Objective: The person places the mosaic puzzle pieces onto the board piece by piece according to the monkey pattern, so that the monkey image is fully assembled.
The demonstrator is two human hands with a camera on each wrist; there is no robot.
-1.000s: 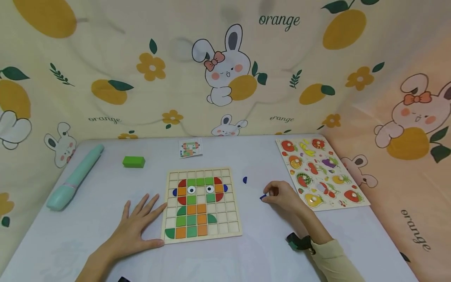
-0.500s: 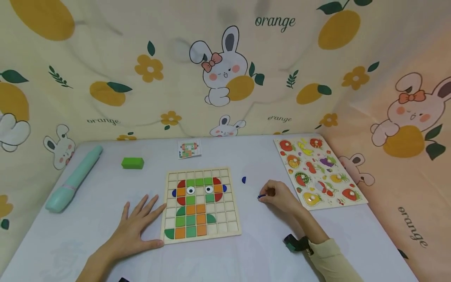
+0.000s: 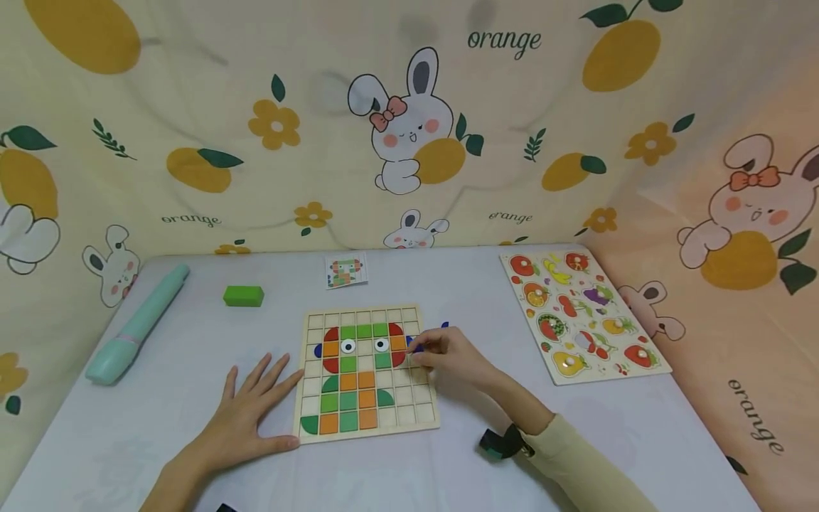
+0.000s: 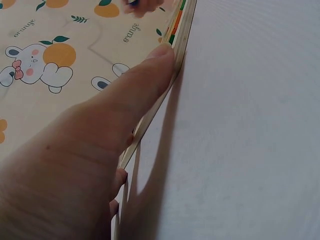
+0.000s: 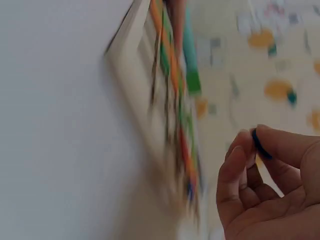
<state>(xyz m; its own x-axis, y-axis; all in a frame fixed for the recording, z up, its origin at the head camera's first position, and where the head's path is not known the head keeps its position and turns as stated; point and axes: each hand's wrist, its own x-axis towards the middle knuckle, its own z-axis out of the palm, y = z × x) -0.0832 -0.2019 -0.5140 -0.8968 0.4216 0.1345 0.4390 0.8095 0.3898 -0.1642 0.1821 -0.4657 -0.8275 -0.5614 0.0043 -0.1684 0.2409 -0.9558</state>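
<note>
A wooden grid board (image 3: 406, 396) lies on the table, with coloured squares, rounded pieces and two eye pieces making a figure in its cells. My left hand (image 3: 243, 416) rests flat with spread fingers, its thumb and a finger touching the board's left edge. In the left wrist view the thumb (image 4: 145, 72) lies against that edge. Between thumb and fingertips my right hand (image 3: 457, 363) pinches a small blue half-round piece (image 5: 261, 145), over the board's upper right side. Another blue half-round piece (image 3: 445, 325) lies just beyond that hand, partly hidden by it.
At the back stands a small picture card (image 3: 346, 271) showing a similar figure. A green block (image 3: 243, 296) and a long turquoise object (image 3: 137, 327) lie to the left. On the right is a fruit puzzle board (image 3: 585, 323). A patterned cloth hangs behind the table.
My right hand has moved left with the blue half-round piece, from beside the fruit puzzle to the grid board's right side. The left hand stays at the board's left edge.
</note>
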